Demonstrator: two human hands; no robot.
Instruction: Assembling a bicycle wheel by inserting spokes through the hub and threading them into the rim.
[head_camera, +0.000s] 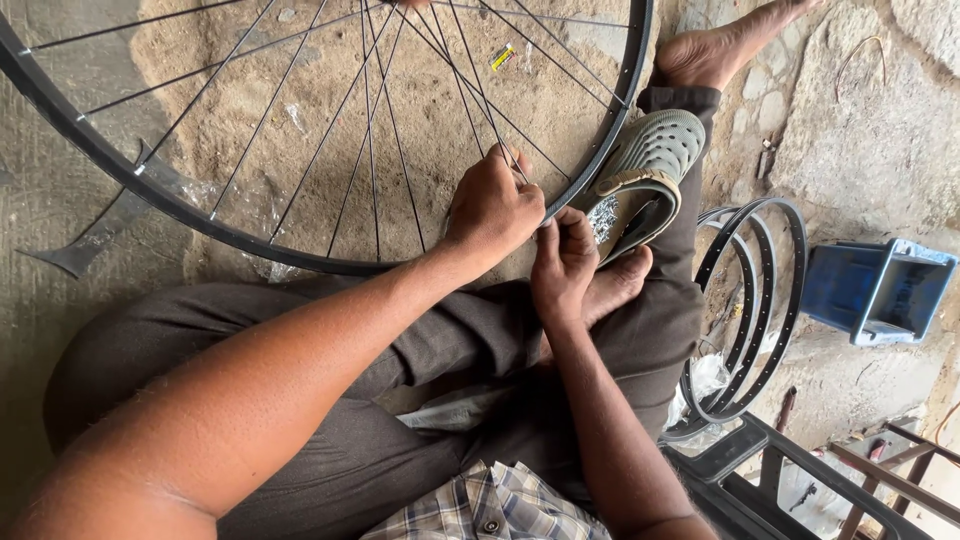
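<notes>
Our left hand (492, 208) pinches a spoke (497, 140) whose long axis runs far-left from the near rim (590, 165), while our right hand (562, 262), fingers closed, grips that rim just right of it.

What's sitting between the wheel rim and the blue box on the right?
In the head view, a green sandal holding small metal parts, then stacked bare rims, lie between the wheel rim and blue box.

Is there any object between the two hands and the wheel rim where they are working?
Nothing visible. The left hand already grips a spoke at the black wheel rim, and the right hand touches the rim's edge. The green sandal lies beside it, not between.
</notes>
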